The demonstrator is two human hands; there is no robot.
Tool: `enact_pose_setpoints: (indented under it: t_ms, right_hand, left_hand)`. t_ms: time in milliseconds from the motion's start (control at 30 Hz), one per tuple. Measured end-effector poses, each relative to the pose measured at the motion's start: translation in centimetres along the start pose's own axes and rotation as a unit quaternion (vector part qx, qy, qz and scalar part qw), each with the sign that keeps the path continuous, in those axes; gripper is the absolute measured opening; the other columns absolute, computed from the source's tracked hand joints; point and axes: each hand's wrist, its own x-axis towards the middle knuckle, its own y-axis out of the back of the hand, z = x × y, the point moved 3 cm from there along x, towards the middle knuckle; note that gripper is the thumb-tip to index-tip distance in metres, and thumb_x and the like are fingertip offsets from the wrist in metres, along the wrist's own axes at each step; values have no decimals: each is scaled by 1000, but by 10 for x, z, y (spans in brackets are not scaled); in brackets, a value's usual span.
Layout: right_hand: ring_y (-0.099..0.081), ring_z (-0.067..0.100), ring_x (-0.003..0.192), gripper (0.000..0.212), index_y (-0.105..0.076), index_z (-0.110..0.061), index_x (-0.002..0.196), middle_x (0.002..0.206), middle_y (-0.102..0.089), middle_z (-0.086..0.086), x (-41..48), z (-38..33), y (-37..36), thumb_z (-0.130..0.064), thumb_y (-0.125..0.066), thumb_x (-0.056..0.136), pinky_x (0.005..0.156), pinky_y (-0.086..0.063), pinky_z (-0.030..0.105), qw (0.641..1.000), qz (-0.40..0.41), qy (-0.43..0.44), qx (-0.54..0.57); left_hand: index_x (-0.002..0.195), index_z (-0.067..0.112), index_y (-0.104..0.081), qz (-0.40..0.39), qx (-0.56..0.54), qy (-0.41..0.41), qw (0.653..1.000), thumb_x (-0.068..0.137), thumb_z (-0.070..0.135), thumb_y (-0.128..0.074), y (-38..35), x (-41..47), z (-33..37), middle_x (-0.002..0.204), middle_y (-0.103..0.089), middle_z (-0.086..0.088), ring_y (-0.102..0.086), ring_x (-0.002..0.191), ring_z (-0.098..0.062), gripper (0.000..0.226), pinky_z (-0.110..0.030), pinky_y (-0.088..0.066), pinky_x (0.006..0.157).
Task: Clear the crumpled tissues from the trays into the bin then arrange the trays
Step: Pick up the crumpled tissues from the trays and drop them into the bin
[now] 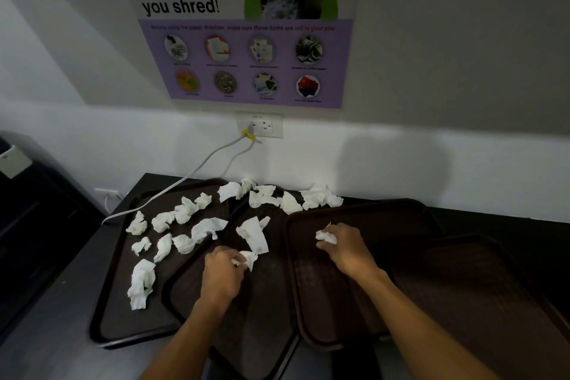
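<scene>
Several dark brown trays overlap on a dark counter: a left tray, a middle tray, a right tray and a far right tray. Many white crumpled tissues lie on the left and middle trays, among them a large one and a long one. More are bunched near the wall. My left hand pinches a crumpled tissue over the middle tray. My right hand grips another crumpled tissue over the right tray. No bin shows.
A white cable runs from a wall socket down across the left tray's back corner. A shredder poster hangs on the wall. A dark cabinet stands at the left, below the counter's edge.
</scene>
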Motion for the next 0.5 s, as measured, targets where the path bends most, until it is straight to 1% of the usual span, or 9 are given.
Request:
enact_pose_setpoints:
  t_ms: [100,167,200,267,333,400,433,500]
  right_hand:
    - [-65,18,102,33,-73,-15,116,110,-63,0,-2,0,-1,-23,-81,86,88,-53,29,1000,0,-17,18]
    - [-63,19,105,42,-69,-12,124,116,-61,3,-5,-1,-2,-20,-82,84,87,-51,26,999,-11,-30,26]
    - [-62,18,105,48,-66,-12,128,117,-60,3,-6,-3,-3,-19,-83,84,85,-50,25,999,-20,-36,25]
    - [-62,14,97,54,-64,-12,131,114,-57,0,-7,-4,-5,-16,-84,81,77,-51,21,999,-33,-40,13]
    - [-61,12,90,53,-66,-10,126,110,-56,-1,-11,-7,-8,-13,-87,77,73,-52,18,999,-36,-37,-3]
    - [-60,13,90,52,-66,-8,122,115,-56,2,-15,-13,-12,-8,-88,75,77,-53,18,999,-27,-26,-11]
    - [-60,12,91,51,-66,-8,121,118,-57,3,-17,-16,-14,-7,-88,75,80,-53,15,1000,-19,-19,-4]
    - [-58,10,94,45,-68,-5,121,120,-55,0,-24,-28,-17,-8,-85,79,80,-44,2,1000,2,5,-1]
  left_hand:
    - [91,23,-76,-2,-2,-11,1000,85,12,-80,2,-2,4,108,-64,0,-61,97,-15,13,-24,-48,79]
    - [94,25,-72,2,-25,-9,1000,86,11,-78,3,-4,5,103,-66,0,-64,93,-14,18,-23,-51,76]
    - [97,25,-70,2,-34,-9,999,86,10,-78,3,-5,6,101,-66,1,-65,92,-13,21,-23,-53,76]
    - [108,21,-67,3,-54,-10,999,85,6,-78,5,-7,7,96,-67,5,-65,87,-9,30,-24,-56,77]
    - [119,16,-65,2,-74,-11,997,85,6,-77,7,-9,6,93,-66,7,-66,84,-7,37,-17,-53,75]
    - [121,14,-68,4,-75,-11,997,87,8,-76,11,-13,5,94,-67,7,-65,85,-5,35,-8,-45,72]
    - [119,15,-70,8,-78,-10,997,88,9,-75,14,-16,4,95,-68,6,-64,86,-4,32,-4,-42,70]
    - [115,17,-73,21,-91,-7,996,88,10,-74,21,-22,-1,96,-68,5,-64,86,-3,28,-3,-41,67]
